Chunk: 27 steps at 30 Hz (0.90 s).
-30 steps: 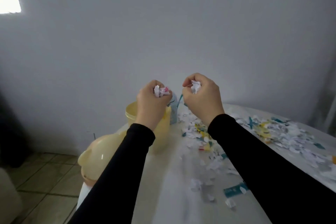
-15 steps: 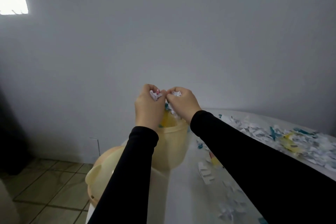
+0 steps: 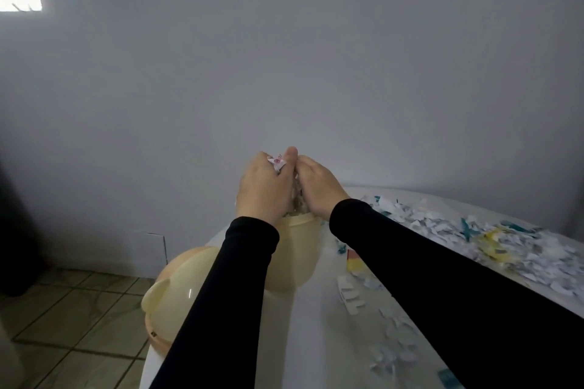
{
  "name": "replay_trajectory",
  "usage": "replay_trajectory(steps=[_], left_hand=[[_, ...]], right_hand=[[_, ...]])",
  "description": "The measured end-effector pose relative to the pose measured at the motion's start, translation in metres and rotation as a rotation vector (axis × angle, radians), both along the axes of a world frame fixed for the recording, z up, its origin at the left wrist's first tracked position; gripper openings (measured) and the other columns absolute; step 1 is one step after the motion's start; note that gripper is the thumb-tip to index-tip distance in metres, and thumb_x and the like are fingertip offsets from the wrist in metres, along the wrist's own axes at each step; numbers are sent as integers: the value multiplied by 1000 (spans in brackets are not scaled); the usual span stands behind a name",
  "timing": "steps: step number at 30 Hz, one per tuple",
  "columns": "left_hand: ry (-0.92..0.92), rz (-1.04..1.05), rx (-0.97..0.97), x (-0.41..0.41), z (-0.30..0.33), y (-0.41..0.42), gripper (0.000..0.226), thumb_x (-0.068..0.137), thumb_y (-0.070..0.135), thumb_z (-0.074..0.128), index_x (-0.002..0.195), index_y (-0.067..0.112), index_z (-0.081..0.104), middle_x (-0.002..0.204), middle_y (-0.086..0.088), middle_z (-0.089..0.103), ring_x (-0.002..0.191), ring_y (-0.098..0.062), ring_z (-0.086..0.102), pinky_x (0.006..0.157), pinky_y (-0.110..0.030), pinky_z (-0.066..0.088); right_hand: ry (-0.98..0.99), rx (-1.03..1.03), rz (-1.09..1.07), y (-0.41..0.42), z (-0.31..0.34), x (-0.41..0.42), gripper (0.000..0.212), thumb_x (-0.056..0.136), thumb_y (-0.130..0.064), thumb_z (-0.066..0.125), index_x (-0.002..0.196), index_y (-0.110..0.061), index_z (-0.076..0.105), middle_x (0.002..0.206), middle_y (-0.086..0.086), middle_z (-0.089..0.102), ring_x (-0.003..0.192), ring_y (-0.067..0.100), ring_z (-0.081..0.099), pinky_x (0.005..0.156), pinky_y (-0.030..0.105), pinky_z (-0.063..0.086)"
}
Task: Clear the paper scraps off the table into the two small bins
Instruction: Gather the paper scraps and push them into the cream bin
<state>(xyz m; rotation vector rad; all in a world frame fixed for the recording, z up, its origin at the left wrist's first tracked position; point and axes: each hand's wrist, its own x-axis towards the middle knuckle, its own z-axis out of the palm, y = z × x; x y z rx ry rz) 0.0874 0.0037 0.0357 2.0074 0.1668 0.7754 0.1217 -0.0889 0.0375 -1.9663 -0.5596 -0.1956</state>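
Risk entry: we are holding our left hand (image 3: 264,188) pinching scraps (image 3: 277,162) beside our right hand (image 3: 319,191), fingers hidden, above the yellow bin (image 3: 297,256); loosening early is risking spills onto the table (image 3: 319,325).

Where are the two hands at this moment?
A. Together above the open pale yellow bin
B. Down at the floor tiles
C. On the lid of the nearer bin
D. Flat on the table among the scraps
A: the left hand and right hand meet directly over the pale yellow bin, with paper scraps in the left grip.
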Motion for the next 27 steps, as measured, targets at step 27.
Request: replay_trajectory(steps=[27], left_hand=[[268,-45,367,-5,8,24,24,90,12,48,101,13,70,87,4,66,69,-10,54,59,-20,43]], right_hand=[[4,-84,91,-22,6,4,22,88,-22,47,106,-25,59,121,3,52,109,14,50,86,24,37]])
